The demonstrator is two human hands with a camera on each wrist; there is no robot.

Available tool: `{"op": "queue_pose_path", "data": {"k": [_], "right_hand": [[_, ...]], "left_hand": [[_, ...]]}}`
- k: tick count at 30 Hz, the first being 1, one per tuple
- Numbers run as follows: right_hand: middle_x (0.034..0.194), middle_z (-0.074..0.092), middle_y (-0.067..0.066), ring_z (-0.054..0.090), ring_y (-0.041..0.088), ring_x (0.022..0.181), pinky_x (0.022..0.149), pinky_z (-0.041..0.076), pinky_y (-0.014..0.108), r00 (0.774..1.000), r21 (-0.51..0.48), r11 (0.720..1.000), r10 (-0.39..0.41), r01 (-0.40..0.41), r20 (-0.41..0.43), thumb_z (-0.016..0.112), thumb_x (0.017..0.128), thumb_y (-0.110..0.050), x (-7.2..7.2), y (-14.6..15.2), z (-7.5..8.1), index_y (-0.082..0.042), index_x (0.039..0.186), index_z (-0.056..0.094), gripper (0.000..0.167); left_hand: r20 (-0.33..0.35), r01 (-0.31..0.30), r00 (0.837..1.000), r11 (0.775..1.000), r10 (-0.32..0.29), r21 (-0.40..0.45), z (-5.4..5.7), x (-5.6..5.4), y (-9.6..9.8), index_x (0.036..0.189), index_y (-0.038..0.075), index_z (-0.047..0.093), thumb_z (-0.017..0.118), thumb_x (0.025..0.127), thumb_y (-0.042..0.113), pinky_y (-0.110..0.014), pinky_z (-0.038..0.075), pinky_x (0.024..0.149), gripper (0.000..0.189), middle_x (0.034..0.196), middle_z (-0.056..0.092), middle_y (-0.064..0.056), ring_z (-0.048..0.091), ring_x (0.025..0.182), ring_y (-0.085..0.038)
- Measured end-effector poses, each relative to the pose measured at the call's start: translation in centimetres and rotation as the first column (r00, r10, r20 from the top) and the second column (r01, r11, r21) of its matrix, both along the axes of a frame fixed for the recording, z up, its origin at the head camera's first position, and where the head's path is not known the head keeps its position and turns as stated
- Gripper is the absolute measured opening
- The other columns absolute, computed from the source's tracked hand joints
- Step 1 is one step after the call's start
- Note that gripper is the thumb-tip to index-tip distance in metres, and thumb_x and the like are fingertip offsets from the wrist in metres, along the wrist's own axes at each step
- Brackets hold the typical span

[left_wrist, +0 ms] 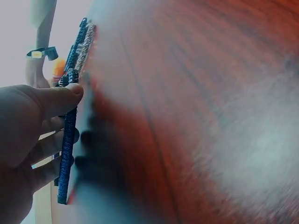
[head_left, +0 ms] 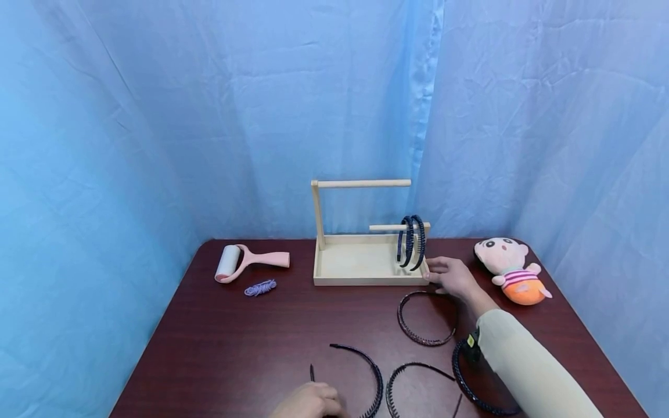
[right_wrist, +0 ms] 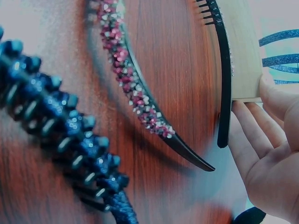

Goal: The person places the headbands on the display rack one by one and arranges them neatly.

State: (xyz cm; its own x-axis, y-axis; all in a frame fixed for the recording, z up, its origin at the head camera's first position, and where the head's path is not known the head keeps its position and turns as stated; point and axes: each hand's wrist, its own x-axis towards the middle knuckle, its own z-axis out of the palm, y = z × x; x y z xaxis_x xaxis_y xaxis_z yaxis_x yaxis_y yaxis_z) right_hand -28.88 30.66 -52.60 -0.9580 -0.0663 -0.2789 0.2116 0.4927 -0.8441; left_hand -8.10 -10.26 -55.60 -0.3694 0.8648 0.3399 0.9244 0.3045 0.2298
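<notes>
My left hand [head_left: 309,402] is at the table's near edge. In the left wrist view it pinches a dark blue glittery headband [left_wrist: 68,144] between thumb and fingers; one end points away from me. My right hand [head_left: 453,277] grips the right front corner of a pale wooden rack [head_left: 366,281], thumb and fingers on either side of the edge. Dark headbands [head_left: 418,244] hang on the rack's lower bar. Several more lie on the table: a pink-and-silver beaded headband [right_wrist: 135,95] near the right hand, a black toothed headband [head_left: 377,376] beside the left, others under the right forearm.
A pink-handled lint roller [head_left: 256,258] and a bundle of lilac cord [head_left: 260,288] lie on the left. A plush doll [head_left: 514,273] with orange bottoms lies at the table's right side. Blue curtains [head_left: 251,116] surround the dark wood table [head_left: 219,348]. The rack's upper bar [head_left: 364,184] stands higher.
</notes>
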Motion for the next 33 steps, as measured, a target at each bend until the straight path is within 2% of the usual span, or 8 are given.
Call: {"op": "queue_pose_path", "data": {"k": [3, 11, 15, 20, 24, 28, 30, 33], "right_hand": [[0.146, 0.055, 0.026, 0.064, 0.036, 0.122, 0.082, 0.062, 0.044, 1.0, 0.003, 1.0, -0.001, 0.001, 0.0, 0.069, 0.101, -0.02, 0.0, 0.0, -0.1, -0.004, 0.15, 0.05, 0.055], [0.147, 0.054, 0.027, 0.063, 0.038, 0.123, 0.081, 0.062, 0.044, 1.0, 0.002, 1.0, 0.006, -0.006, -0.021, 0.068, 0.101, -0.019, 0.2, 0.2, -0.3, -0.004, 0.151, 0.049, 0.055], [0.147, 0.054, 0.027, 0.063, 0.038, 0.122, 0.082, 0.062, 0.044, 1.0, 0.0, 1.0, 0.008, -0.008, -0.019, 0.067, 0.102, -0.019, 0.2, 0.1, -0.2, -0.004, 0.151, 0.049, 0.054], [0.146, 0.054, 0.028, 0.064, 0.037, 0.121, 0.081, 0.062, 0.044, 1.0, 0.003, 1.0, 0.01, -0.01, -0.021, 0.068, 0.101, -0.018, 0.2, 0.1, -0.1, -0.004, 0.15, 0.05, 0.054], [0.146, 0.055, 0.027, 0.064, 0.037, 0.121, 0.08, 0.062, 0.044, 1.0, 0.0, 1.0, 0.012, -0.012, -0.024, 0.068, 0.101, -0.017, 0.3, 0.1, -0.1, -0.004, 0.15, 0.051, 0.053], [0.146, 0.055, 0.027, 0.064, 0.037, 0.121, 0.08, 0.062, 0.043, 1.0, 0.0, 1.0, 0.009, -0.009, -0.023, 0.067, 0.101, -0.017, 0.3, 0.0, 0.0, -0.004, 0.15, 0.051, 0.053], [0.146, 0.055, 0.027, 0.064, 0.037, 0.121, 0.08, 0.062, 0.044, 1.0, 0.003, 1.0, 0.01, -0.009, -0.025, 0.067, 0.102, -0.017, 0.2, 0.0, 0.0, -0.004, 0.15, 0.05, 0.053], [0.146, 0.055, 0.027, 0.064, 0.036, 0.121, 0.081, 0.062, 0.044, 1.0, 0.002, 1.0, 0.004, -0.004, -0.025, 0.068, 0.101, -0.017, 0.2, 0.0, 0.0, -0.004, 0.15, 0.051, 0.053]], "left_hand": [[0.057, -0.02, 0.998, 0.999, 0.019, 0.029, 0.8, -0.1, -0.4, 0.099, 0.021, 0.078, 0.072, 0.091, 0.028, -0.001, 0.038, 0.082, 0.013, 0.095, 0.069, 0.014, 0.06, 0.087, 0.001], [0.042, -0.151, 0.988, 0.985, 0.148, 0.088, 2.6, -0.4, -0.8, 0.096, 0.023, 0.077, 0.082, 0.087, 0.026, -0.001, 0.034, 0.079, 0.01, 0.088, 0.067, 0.016, 0.054, 0.081, 0.002], [0.065, -0.208, 0.977, 0.969, 0.201, 0.13, 3.5, -0.9, -0.9, 0.095, 0.023, 0.076, 0.082, 0.088, 0.025, -0.002, 0.036, 0.078, 0.01, 0.086, 0.064, 0.016, 0.053, 0.081, 0.002], [0.048, -0.259, 0.966, 0.948, 0.254, 0.185, 4.4, -1.7, -0.7, 0.096, 0.022, 0.074, 0.081, 0.089, 0.024, -0.007, 0.042, 0.076, 0.011, 0.088, 0.063, 0.015, 0.054, 0.083, 0.002], [0.087, -0.298, 0.955, 0.922, 0.285, 0.249, 5.1, -2.8, -0.2, 0.095, 0.021, 0.071, 0.082, 0.088, 0.022, -0.01, 0.046, 0.076, 0.013, 0.089, 0.065, 0.014, 0.058, 0.083, 0.0], [0.188, -0.358, 0.931, 0.887, 0.314, 0.292, 6.3, -4.0, 0.3, 0.096, 0.021, 0.071, 0.081, 0.089, 0.021, -0.015, 0.051, 0.076, 0.012, 0.091, 0.068, 0.014, 0.063, 0.083, -0.001], [0.246, -0.4, 0.91, 0.866, 0.334, 0.302, 7.0, -4.8, 0.6, 0.097, 0.021, 0.072, 0.081, 0.089, 0.02, -0.018, 0.054, 0.076, 0.012, 0.093, 0.07, 0.013, 0.065, 0.085, -0.001], [0.332, -0.465, 0.87, 0.829, 0.364, 0.311, 8.1, -6.1, 1.2, 0.098, 0.019, 0.073, 0.081, 0.089, 0.018, -0.023, 0.057, 0.077, 0.012, 0.094, 0.072, 0.012, 0.066, 0.087, 0.0]]}}
